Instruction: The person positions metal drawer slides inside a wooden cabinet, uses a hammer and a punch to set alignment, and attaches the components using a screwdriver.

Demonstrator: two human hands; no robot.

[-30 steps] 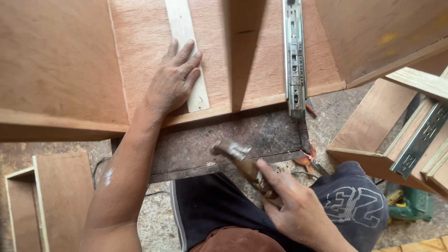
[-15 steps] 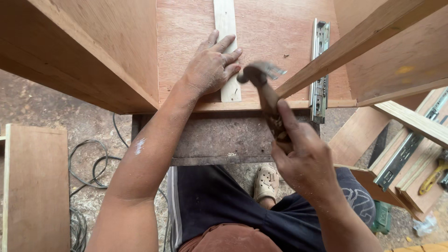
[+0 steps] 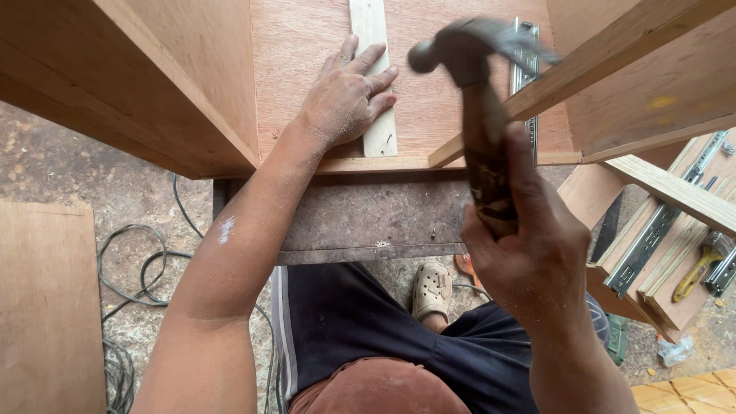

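- Pale wood strip [image 3: 373,92] lies flat on plywood cabinet panel [image 3: 452,100]; left hand [image 3: 345,96] presses it, fingers spread flat, gripping nothing
- Right hand [image 3: 529,253] wrapped tight round raised hammer [image 3: 479,84]
- Judgement: strike square, clear of holding fingers, strip pinned

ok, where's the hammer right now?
In the head view the hammer is raised right of centre, gripped by the right hand, its head above the plywood panel, right of the left hand pressing the pale wooden strip.

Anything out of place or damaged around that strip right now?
Nothing stands out. The left hand presses the pale wood strip flat on the panel; the right hand grips the raised hammer.
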